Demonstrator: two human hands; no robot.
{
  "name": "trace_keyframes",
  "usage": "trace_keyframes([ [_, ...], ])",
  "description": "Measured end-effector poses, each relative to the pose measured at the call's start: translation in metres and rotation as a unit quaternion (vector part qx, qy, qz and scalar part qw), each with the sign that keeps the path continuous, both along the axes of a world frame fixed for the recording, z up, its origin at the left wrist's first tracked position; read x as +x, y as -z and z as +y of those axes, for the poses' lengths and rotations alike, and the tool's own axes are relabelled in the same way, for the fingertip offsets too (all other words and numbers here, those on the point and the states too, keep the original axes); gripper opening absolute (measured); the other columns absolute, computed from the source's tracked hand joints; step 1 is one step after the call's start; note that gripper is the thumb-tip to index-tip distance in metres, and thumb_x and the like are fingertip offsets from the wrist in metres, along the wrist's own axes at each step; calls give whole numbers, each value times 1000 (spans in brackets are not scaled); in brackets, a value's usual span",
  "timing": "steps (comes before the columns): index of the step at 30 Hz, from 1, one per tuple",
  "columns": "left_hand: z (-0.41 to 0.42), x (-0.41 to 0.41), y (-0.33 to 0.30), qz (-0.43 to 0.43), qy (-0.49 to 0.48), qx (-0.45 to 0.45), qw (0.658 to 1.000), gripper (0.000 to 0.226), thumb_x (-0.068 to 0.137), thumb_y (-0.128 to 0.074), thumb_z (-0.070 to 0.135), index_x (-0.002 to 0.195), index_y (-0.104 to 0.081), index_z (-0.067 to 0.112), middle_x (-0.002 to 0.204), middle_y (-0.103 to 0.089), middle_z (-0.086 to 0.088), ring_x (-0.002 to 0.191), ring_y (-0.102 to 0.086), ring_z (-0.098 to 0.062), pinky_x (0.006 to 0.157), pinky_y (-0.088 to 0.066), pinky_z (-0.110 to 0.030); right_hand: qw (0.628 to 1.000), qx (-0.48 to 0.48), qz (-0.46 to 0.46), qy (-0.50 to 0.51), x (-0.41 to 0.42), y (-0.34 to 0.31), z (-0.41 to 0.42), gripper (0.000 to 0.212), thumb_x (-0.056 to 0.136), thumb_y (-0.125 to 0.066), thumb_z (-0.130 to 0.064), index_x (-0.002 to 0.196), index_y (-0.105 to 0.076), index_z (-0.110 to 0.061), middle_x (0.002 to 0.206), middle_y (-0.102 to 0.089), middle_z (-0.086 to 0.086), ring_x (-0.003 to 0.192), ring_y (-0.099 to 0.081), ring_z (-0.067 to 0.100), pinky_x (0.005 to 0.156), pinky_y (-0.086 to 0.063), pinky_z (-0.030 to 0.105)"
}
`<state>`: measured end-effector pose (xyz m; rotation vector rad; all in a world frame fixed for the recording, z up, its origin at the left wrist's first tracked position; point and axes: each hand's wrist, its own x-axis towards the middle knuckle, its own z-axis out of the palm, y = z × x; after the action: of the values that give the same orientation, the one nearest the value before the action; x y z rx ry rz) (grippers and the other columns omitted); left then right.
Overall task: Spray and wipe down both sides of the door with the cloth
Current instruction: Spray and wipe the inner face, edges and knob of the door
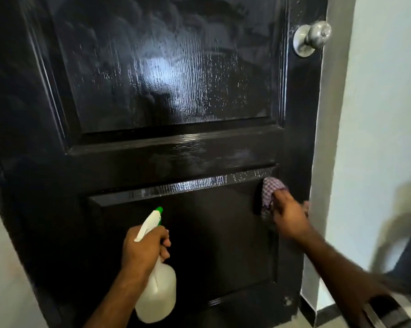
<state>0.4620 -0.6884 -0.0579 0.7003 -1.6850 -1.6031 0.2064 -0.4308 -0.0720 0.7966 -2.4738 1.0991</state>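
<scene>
Black panelled door (pixel 176 147) filling most of the view, glossy and streaked with wet spray across the upper panel (pixel 166 67), droplets and smears catching the light; damp sheen also along the rail between the panels and on the top moulding of the lower panel (pixel 199 233). Silver round knob (pixel 314 36) at the upper right edge of the door, beside a grey door frame (pixel 330 138) and a pale wall (pixel 384 91). Left hand (pixel 145 249) curled round the neck of a white spray bottle (pixel 158 292), bottle held roughly upright in front of the lower panel, its white trigger head with green nozzle tip (pixel 159 210) pointing up and toward the door, not touching it. Right hand (pixel 289 216) gripping a bunched purple-and-white checked cloth (pixel 270 190), cloth pressed against the top right corner of the lower panel, just under the wet moulding and near the door's right edge; fingertips partly hidden behind the cloth, hand and forearm a little blurred. Lower right corner of the view blurred, showing a dark shape and a strip of dark-and-light floor border (pixel 325 313) at the foot of the frame. Small pale scuff (pixel 287 301) low on the door near its bottom right corner
</scene>
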Motion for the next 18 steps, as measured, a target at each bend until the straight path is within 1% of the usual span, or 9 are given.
trace_keyframes([
  [1, 5, -4, 10, -7, 11, 4, 1000, 15, 93, -63, 1, 88, -69, -11, 64, -65, -19, 45, -52, -25, 48, -45, -32, 998, -50, -23, -18, 13, 14, -6, 68, 90, -58, 17, 154, -54, -7, 158, -49, 3, 149, -48, 34, 127, -15, 14],
  [3, 16, -11, 37, -22, 31, 11, 999, 16, 95, -62, 1, 86, -69, -11, 64, -65, -20, 45, -52, -25, 51, -46, -33, 979, -178, -102, -20, 38, 60, -19, 59, 93, -58, 18, 147, -61, -7, 144, -60, 2, 138, -59, 30, 124, -39, 34],
  [5, 28, -15, 65, -39, 53, 15, 998, 20, 95, -61, -3, 78, -68, -11, 60, -62, -19, 41, -50, -23, 49, -44, -30, 932, -286, -223, -18, 61, 107, -38, 50, 97, -58, 18, 140, -64, -7, 133, -70, 10, 122, -66, 26, 110, -51, 39],
  [8, 33, -19, 114, -90, 83, 24, 992, 27, 94, -58, -9, 69, -64, -2, 56, -60, -14, 37, -48, -18, 45, -42, -27, 817, -428, -385, -31, 93, 164, -74, 51, 98, -50, 20, 127, -69, -18, 113, -79, 3, 103, -71, 22, 99, -57, 39],
  [10, 34, -13, 134, -115, 88, 54, 988, 22, 95, -62, -8, 75, -63, 2, 59, -62, -12, 40, -50, -18, 45, -44, -28, 725, -503, -469, -39, 108, 177, -87, 52, 99, -47, 17, 139, -64, -13, 125, -77, 10, 109, -71, 27, 105, -55, 44],
  [12, 25, -12, 149, -142, 97, 78, 982, 11, 95, -66, -4, 88, -65, 4, 63, -66, -10, 45, -55, -17, 46, -48, -28, 675, -511, -532, -26, 116, 186, -102, 49, 103, -50, 9, 148, -58, -10, 137, -70, 19, 112, -71, 30, 105, -57, 46],
  [15, 8, -10, 159, -169, 113, 106, 973, 13, 94, -64, -6, 84, -69, 0, 66, -67, -13, 47, -55, -18, 49, -49, -28, 617, -495, -611, -16, 127, 182, -108, 52, 94, -60, -9, 146, -61, -12, 132, -74, 17, 103, -77, 26, 85, -67, 41],
  [16, 7, -2, 161, -182, 117, 128, 968, 7, 93, -65, -6, 87, -69, -5, 67, -67, -15, 48, -55, -19, 49, -49, -29, 598, -491, -633, -17, 129, 176, -108, 52, 92, -60, -15, 143, -64, -14, 132, -74, 16, 102, -77, 28, 83, -67, 45],
  [18, 8, 6, 153, -244, 118, 165, 948, 14, 87, -74, 1, 97, -68, -8, 70, -67, -18, 48, -55, -18, 48, -47, -31, 572, -466, -675, -24, 128, 158, -109, 38, 100, -55, -22, 134, -70, -15, 133, -73, 18, 106, -74, 33, 97, -59, 60],
])
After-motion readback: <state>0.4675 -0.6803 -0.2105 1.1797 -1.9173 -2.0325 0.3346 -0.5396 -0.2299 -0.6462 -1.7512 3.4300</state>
